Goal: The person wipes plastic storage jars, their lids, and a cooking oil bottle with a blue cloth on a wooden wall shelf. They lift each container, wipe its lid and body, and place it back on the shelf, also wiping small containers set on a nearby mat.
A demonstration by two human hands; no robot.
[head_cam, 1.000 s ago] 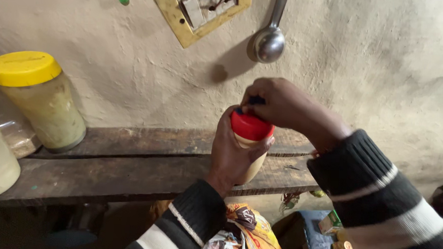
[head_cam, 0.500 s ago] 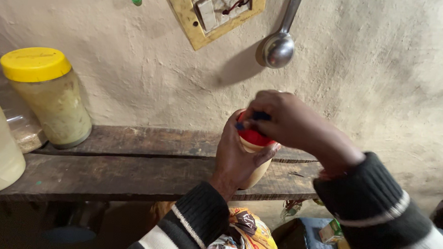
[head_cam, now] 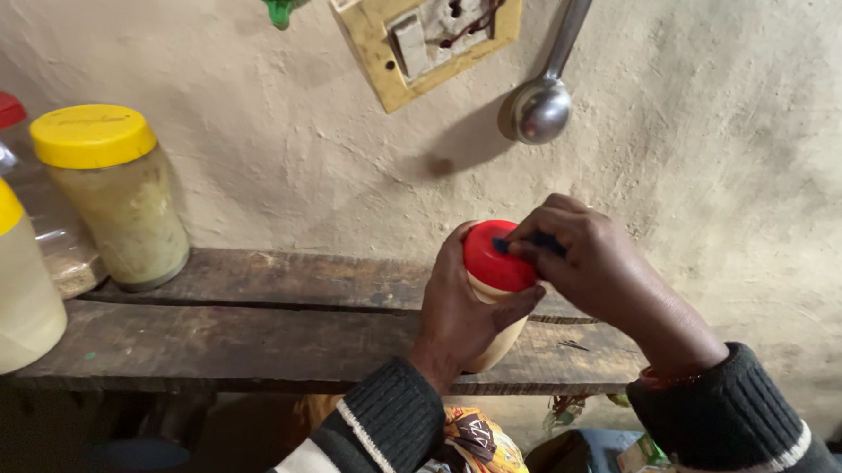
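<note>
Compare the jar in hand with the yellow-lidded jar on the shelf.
The held jar has a red lid; the shelf jar has a yellow one. The held jar looks slimmer and is gripped by the left hand, with the right hand on its lid; the shelf jar stands untouched on the wooden shelf. Both stand upright, lidded, with pale contents.

A small cream jar (head_cam: pixel 492 339) with a red lid (head_cam: pixel 496 257) is held upright just above the front plank. A dark blue tab is seen at the lid's 2 o'clock edge.
</note>
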